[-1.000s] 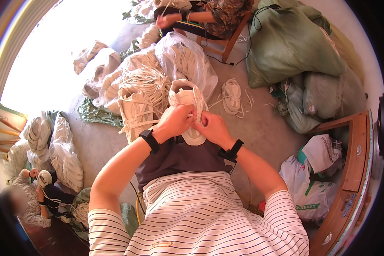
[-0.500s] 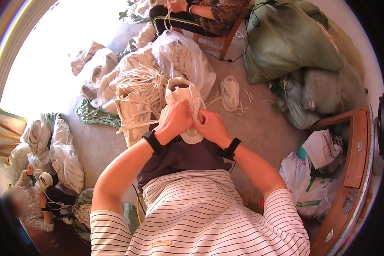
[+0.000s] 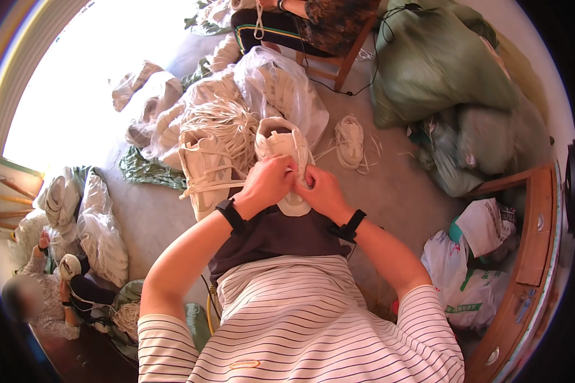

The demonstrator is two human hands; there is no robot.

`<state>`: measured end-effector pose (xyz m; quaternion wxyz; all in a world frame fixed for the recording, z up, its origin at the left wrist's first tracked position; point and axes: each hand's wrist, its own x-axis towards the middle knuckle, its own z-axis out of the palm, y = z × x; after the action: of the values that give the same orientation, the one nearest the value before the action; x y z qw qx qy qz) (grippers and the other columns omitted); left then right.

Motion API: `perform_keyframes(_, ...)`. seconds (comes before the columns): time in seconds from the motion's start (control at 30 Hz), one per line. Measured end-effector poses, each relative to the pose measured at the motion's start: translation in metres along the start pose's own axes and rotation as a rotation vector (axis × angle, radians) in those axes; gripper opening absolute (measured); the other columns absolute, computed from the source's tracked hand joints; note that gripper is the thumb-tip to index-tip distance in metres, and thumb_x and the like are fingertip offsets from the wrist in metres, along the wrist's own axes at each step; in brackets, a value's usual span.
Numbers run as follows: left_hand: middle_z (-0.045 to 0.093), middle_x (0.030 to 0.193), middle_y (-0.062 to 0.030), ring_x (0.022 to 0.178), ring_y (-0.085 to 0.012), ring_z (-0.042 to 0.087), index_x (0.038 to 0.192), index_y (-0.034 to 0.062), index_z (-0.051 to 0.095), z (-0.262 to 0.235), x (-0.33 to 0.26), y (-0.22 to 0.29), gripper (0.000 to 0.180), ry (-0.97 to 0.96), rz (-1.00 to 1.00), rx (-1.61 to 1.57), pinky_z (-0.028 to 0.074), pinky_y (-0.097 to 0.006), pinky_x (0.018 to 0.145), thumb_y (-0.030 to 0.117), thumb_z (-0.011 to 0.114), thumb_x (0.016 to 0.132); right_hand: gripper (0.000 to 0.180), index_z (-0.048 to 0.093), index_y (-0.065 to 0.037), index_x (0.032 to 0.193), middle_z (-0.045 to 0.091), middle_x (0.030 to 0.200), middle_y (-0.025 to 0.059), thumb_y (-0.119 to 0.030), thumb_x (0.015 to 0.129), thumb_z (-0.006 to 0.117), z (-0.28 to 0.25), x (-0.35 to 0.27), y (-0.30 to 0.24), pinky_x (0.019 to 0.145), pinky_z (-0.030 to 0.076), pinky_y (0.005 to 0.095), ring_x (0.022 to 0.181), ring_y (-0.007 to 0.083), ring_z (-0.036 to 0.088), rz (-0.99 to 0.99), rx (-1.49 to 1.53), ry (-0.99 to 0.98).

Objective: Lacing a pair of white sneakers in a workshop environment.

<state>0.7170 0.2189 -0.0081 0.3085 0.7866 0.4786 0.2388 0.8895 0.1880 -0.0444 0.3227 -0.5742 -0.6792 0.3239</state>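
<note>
A beige sneaker rests at my lap with its toe toward me. My left hand is closed over its lacing area, the fingertips pinching what looks like a pale shoelace; the grip is partly hidden. Against the sneaker's right side, my right hand is closed, thumb and fingers on the upper close to the left fingertips. Just left of them stands a second sneaker, long loose laces crossing its front. Behind the two lies a thick bundle of cream laces.
Another sneaker sits on the floor with trailing laces. Plastic-wrapped shoes pile up ahead. Large green sacks fill the far right, above a wooden drawer unit and plastic bags. Co-workers sit at the top and lower left.
The whole view has shifted slightly, so the scene sits a little further right. Both hands stay closed at the same sneaker, with little visible finger movement.
</note>
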Motion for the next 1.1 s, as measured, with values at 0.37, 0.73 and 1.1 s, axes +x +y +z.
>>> perform_keyframes(0.37,0.065,0.081,-0.0226,0.081,-0.0412,0.062,0.085,-0.0003,0.064,-0.021,-0.008,0.008,0.018,-0.165,-0.096,0.037,0.049,-0.047,0.073,0.014,0.055,0.082,0.04,0.041,-0.001,0.067,0.041,0.057,0.0101,-0.023,0.077,0.073,0.005,-0.007,-0.023,0.051,0.034,0.0348,0.053,0.0195,0.036,0.018,-0.009,-0.024)
perform_keyframes(0.73,0.065,0.075,-0.0211,0.076,-0.0389,0.064,0.085,-0.0008,0.067,-0.013,-0.01,-0.005,0.019,-0.077,-0.134,-0.027,0.051,-0.045,0.07,0.016,0.058,0.081,0.04,0.045,-0.002,0.065,0.048,0.058,0.0124,-0.028,0.075,0.074,0.01,-0.005,-0.02,0.051,0.038,0.0392,0.052,0.0291,0.046,-0.017,-0.047,-0.008)
perform_keyframes(1.1,0.066,0.076,-0.0183,0.074,-0.0373,0.064,0.082,-0.0008,0.065,-0.018,-0.013,0.0,0.019,0.046,-0.155,0.043,0.051,-0.044,0.067,0.018,0.063,0.081,0.047,0.043,-0.002,0.064,0.046,0.057,0.0113,-0.033,0.075,0.076,0.006,-0.004,-0.01,0.051,0.037,0.0387,0.052,0.0265,0.043,0.014,-0.023,0.002)
